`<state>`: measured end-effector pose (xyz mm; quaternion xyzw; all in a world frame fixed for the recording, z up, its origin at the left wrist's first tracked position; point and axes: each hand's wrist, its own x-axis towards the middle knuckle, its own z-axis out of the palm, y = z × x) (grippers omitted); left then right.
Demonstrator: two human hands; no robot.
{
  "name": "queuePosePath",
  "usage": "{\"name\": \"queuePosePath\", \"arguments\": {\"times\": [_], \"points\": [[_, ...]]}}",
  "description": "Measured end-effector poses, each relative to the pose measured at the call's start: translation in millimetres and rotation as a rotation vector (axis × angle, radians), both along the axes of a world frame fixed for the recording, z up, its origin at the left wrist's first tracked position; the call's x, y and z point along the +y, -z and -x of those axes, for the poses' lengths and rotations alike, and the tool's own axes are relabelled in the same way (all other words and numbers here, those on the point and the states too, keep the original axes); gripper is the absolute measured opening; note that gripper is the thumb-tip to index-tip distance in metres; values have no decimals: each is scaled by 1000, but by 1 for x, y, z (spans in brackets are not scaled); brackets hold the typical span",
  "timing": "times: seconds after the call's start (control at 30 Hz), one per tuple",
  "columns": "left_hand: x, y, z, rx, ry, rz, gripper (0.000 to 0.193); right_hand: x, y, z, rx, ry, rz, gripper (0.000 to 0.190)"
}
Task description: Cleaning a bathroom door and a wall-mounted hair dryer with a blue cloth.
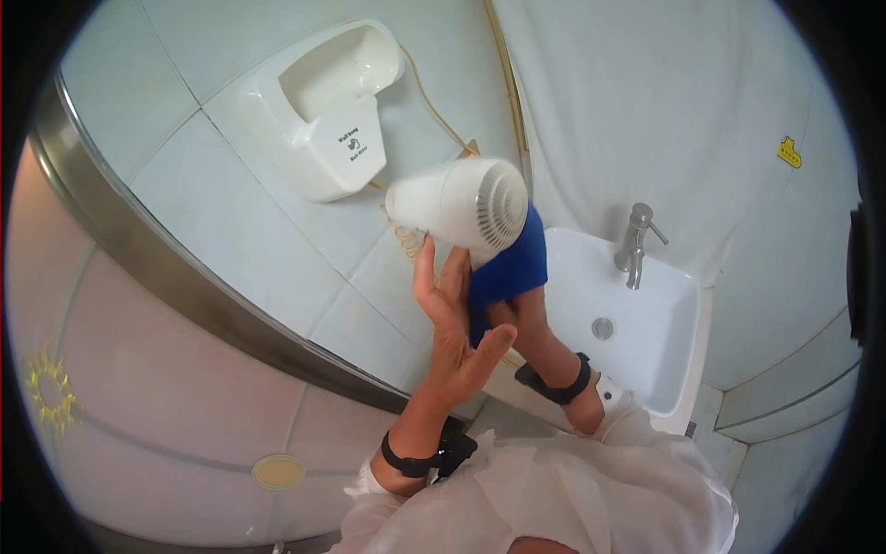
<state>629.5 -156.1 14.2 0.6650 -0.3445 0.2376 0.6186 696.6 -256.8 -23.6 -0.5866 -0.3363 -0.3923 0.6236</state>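
Note:
A white hair dryer [457,201] is held up before me, its round vented end facing right. My left hand [457,325] is at the dryer's underside, fingers pointing up and thumb spread; whether it grips the handle is hidden. Close beside it on the right, my right hand [516,311] is partly covered by a blue cloth [516,263], which it holds against the dryer's handle and lower side. A coiled cord [407,242] hangs behind the dryer. The dryer's white wall holder [325,131] is empty on the tiles, up and to the left.
On the right is a white washbasin [671,332] with a metal faucet [633,246], in front of a pale curtain-like sheet [623,104]. A curved metal-coloured rail [208,298] runs from upper left towards my wrists. A yellow sticker [789,152] is on the right wall.

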Motion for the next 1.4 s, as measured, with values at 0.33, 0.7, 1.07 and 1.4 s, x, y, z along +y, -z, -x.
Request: {"name": "queuePosePath", "arguments": {"times": [0.33, 0.7, 1.07, 1.4], "points": [[-14, -79, -31, -407, -195, -329, 79, 0, -86, -55, -51, -98, -301, 24], [1, -127, -76, -231, -387, -348, 87, 23, -139, -104, 67, -8, -103, 37], [3, -130, -72, -261, -654, -534, 89, 52, -130, -128, 27, 87, -39, 28], [-14, -150, -49, -523, -997, -777, 69, 56, -135, -136, -39, -102, 90, 22]]}}
